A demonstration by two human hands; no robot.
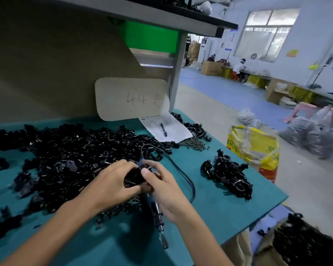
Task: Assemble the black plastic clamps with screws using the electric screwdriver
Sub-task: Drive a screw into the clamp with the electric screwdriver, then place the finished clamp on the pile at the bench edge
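Factory floor, clamp heaps (65, 156), workbench (219, 208), seated workers (239, 67)

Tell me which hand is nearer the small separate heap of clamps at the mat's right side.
Right. The right hand sits left of that small heap, across the cable; the left hand is farther left, beyond the black clamp both hands pinch.
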